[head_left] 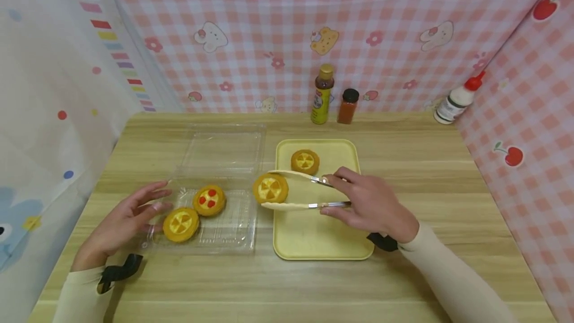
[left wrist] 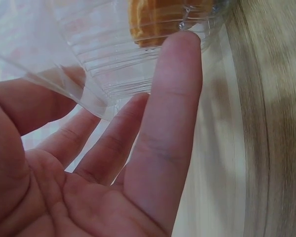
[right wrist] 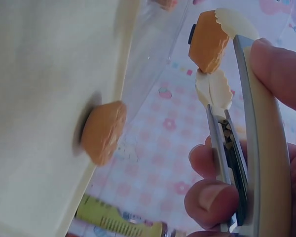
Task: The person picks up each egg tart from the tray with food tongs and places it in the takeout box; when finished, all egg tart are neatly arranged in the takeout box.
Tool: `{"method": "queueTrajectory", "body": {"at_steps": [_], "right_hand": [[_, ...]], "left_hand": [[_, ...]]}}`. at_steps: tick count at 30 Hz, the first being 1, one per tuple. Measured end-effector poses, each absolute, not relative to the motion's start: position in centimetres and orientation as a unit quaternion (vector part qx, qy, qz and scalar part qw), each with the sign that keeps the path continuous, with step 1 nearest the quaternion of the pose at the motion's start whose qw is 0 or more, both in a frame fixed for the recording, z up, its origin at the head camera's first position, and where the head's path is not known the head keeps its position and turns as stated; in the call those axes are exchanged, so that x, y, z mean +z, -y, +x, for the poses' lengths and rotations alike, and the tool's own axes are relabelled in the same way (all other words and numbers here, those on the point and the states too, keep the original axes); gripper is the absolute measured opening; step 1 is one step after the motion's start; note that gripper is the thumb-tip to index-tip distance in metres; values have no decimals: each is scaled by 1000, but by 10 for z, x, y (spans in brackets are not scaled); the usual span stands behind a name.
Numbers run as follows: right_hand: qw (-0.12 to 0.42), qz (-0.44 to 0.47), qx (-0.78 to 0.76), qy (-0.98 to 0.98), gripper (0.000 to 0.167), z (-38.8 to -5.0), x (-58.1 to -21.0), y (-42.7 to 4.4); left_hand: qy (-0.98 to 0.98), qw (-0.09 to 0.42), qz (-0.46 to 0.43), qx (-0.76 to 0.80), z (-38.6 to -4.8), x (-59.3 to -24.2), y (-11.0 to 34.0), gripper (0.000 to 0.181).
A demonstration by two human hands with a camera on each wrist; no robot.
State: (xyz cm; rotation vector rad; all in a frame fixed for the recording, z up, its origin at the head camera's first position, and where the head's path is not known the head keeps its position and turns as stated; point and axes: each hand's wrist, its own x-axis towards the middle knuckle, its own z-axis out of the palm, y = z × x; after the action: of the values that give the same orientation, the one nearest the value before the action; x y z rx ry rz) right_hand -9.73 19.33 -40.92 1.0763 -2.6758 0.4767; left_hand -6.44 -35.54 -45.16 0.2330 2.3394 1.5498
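In the head view my right hand (head_left: 376,206) holds food tongs (head_left: 287,207) with cream tips. Between the tips is an egg tart (head_left: 270,188) with yellow wedge topping, raised over the gap between the clear plastic box (head_left: 228,231) and the yellow tray (head_left: 320,243). A similar tart (head_left: 305,159) lies on the tray's far part. Inside the box, a wedge-topped tart (head_left: 181,224) touches a red-dotted tart (head_left: 212,200). My left hand (head_left: 123,223) is at the box's left side; in the left wrist view its straight fingers (left wrist: 172,98) touch the clear wall.
The box's clear lid (head_left: 226,146) lies folded back behind it. Against the backdrop stand a yellow-labelled bottle (head_left: 320,101) and a black-capped spice jar (head_left: 347,107). A white bottle with a red nozzle (head_left: 455,103) leans in the right corner.
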Motion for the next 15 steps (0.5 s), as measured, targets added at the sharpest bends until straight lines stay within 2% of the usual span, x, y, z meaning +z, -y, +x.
{"method": "queueTrajectory", "body": {"at_steps": [15], "right_hand": [[75,398,145,903,62,-105,-411,-150]], "left_hand": [[-816,168,79,547,-65,-452,356,58]]}}
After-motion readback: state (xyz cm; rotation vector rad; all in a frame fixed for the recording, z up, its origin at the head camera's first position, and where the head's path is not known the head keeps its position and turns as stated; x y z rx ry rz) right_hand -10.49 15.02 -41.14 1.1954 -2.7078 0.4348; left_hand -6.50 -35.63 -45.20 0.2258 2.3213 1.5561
